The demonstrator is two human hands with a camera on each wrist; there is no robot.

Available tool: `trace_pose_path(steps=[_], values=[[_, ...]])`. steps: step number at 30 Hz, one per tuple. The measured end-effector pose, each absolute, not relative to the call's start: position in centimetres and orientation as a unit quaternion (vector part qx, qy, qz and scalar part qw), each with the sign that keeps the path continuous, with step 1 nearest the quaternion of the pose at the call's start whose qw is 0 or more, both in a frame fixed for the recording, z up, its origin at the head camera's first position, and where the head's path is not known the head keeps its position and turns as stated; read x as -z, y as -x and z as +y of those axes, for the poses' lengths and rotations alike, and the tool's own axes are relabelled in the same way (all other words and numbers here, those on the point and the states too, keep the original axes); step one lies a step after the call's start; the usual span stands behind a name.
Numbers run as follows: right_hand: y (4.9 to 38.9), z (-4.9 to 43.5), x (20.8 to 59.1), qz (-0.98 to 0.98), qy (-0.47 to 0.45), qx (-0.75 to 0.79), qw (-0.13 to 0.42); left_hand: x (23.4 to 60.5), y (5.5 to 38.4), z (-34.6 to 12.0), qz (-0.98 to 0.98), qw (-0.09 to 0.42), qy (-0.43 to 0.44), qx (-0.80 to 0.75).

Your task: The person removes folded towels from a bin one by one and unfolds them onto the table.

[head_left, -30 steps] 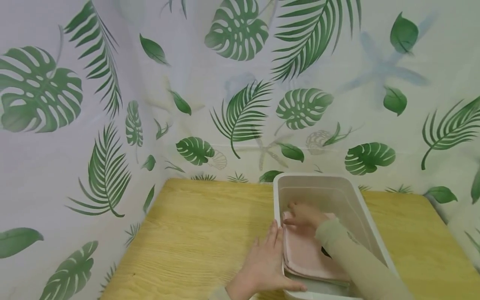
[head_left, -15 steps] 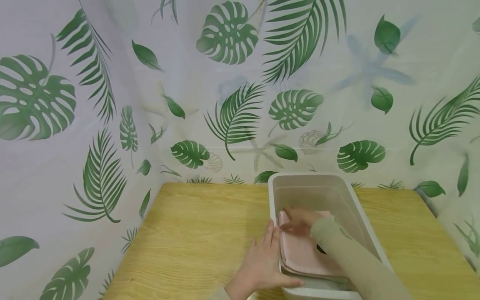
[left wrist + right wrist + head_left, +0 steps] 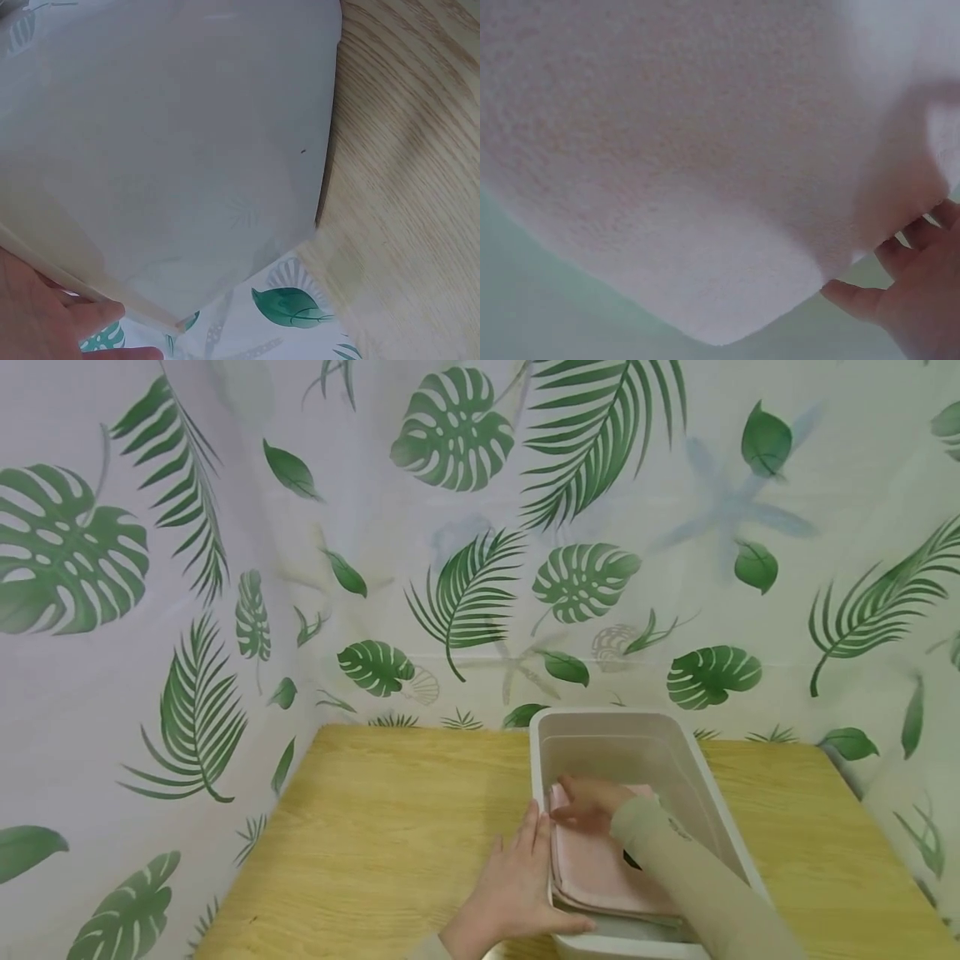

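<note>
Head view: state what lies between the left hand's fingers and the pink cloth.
The head view shows the tub's left wall between the fingers of the left hand and the pink cloth.

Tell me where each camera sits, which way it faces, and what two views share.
Head: worn on the head, facing forward and down at the white tub, table and leaf-print backdrop; left hand, right hand and both sleeves show.
Left wrist: on that wrist, facing the tub's outer side, table alongside, backdrop beyond; the left hand's fingers show at lower left.
Right wrist: on that wrist, facing the pink cloth close up; the right hand's fingers show at lower right.
Shared by head and right wrist: cloth, right hand.
</note>
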State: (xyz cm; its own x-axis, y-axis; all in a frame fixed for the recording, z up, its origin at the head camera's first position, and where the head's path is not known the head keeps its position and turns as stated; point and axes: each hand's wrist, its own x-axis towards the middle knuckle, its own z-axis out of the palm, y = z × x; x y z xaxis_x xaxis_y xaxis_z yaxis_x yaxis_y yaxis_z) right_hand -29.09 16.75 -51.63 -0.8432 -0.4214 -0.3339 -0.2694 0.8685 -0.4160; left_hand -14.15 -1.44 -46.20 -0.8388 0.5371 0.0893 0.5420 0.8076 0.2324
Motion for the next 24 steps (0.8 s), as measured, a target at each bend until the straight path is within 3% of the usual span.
trace_pose_path(steps=[15, 24], values=[[29.1, 16.3, 52.1, 0.949, 0.221, 0.160, 0.158, 46.4, 14.3, -1.4, -0.952, 0.010, 0.282, 0.119], [29.2, 16.0, 53.4, 0.964, 0.172, 0.144, 0.141, 46.3, 14.2, -1.6, -0.952, 0.009, 0.282, 0.115]])
